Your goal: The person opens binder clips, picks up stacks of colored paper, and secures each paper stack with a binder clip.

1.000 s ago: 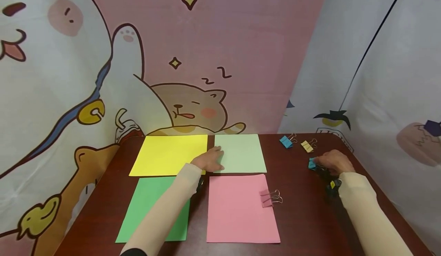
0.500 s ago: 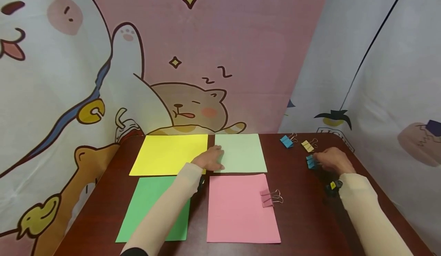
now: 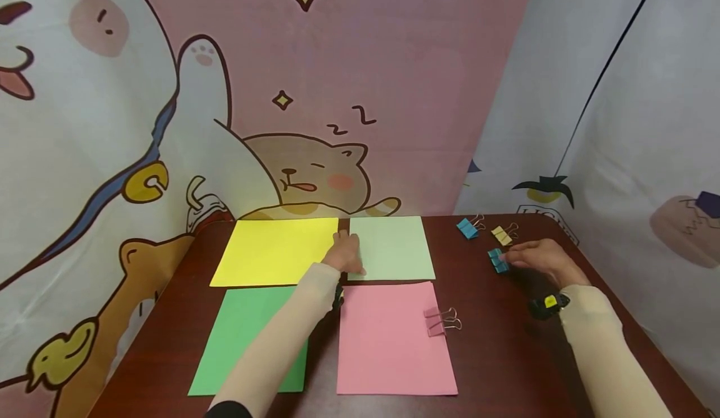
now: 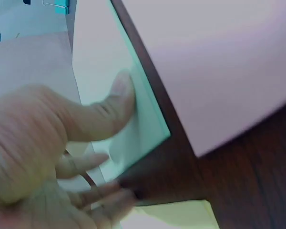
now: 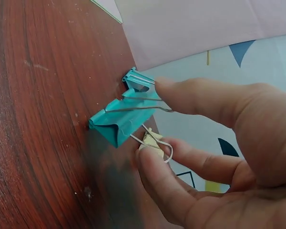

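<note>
The pale green paper [image 3: 394,249] is lying toward the back of the table [image 3: 506,355], and the left hand [image 3: 344,252] is resting across its left edge, the thumb lying on top and the fingers extending loosely, holding nothing. Well to the right of that paper, the right hand [image 3: 542,260] is pinching a blue binder clip [image 3: 498,260] by its wire handles, thumb on one and fingers at the other; whether the clip's mouth is parting, I cannot tell. Beyond the paper's right edge, a second blue clip [image 3: 467,228] and a cream clip [image 3: 501,236] are lying on the table. Yellow paper [image 3: 275,252] is lying to the pale green paper's left, green paper [image 3: 242,337] diagonally in front of it on the left, and pink paper [image 3: 394,349] directly in front, carrying a pink clip [image 3: 435,322] on its right edge. The step in hand appears to be getting a working grip on the clip. The next move, in my judgement, is calling for an even squeeze on both handles while the left hand is keeping the pale green paper steady.
</note>
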### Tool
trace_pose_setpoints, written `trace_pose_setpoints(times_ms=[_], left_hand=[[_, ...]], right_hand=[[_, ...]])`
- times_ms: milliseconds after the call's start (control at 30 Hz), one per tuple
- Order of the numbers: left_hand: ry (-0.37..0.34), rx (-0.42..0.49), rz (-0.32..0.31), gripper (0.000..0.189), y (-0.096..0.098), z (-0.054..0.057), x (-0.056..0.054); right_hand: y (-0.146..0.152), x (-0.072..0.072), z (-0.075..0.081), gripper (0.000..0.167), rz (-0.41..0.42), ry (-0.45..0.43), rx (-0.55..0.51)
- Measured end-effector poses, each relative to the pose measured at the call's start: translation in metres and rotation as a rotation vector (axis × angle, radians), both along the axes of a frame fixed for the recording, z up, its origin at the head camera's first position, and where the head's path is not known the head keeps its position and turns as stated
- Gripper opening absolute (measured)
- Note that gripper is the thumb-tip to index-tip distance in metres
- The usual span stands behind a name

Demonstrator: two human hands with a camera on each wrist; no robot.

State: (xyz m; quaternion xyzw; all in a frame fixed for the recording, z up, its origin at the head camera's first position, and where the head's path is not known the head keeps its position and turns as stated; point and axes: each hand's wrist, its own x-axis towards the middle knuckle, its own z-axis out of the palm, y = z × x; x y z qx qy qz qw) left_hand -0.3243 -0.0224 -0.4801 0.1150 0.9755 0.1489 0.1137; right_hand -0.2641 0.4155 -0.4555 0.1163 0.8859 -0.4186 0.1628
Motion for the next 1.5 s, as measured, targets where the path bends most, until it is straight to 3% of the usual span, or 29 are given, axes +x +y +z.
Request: trace_pose_setpoints(times_ms=[200,267,433,600,733,933,1133,1367,1500], left_hand=[[-0.018,-0.034,0.225,0.074,0.007,0.007,0.003],[-0.033,-0.065,0.260,0.067,0.009,0.009,0.003],[-0.043,-0.091,0.252,0.035,0.016,0.012,0.001],[-0.059,0.060,0.324,0.013,0.024,0.012,-0.004],[-0.076,0.070,0.369,0.017,0.029,0.010,-0.010],[-0.078,-0.044,0.415,0.023,0.035,0.008,-0.016],[-0.091,-0.078,0.437,0.023,0.035,0.002,-0.020],[-0.068,0.099,0.443,0.019,0.033,0.006,-0.009],[-0.067,0.116,0.424,0.019,0.034,0.004,-0.008]], right_hand=[[-0.003,0.001,0.001,0.086,0.011,0.026,0.042],[-0.003,0.001,0.000,0.086,0.022,0.035,0.061],[-0.002,0.003,0.000,0.087,0.030,0.058,0.112],[0.000,0.008,0.001,0.090,0.007,0.047,0.122],[0.000,0.010,0.001,0.092,0.000,0.036,0.117],[0.000,0.012,-0.002,0.089,0.000,0.032,0.126],[0.001,0.012,-0.005,0.089,-0.002,0.045,0.125],[0.002,0.011,-0.006,0.092,-0.007,0.039,0.101],[0.002,0.012,-0.005,0.094,-0.010,0.031,0.098]])
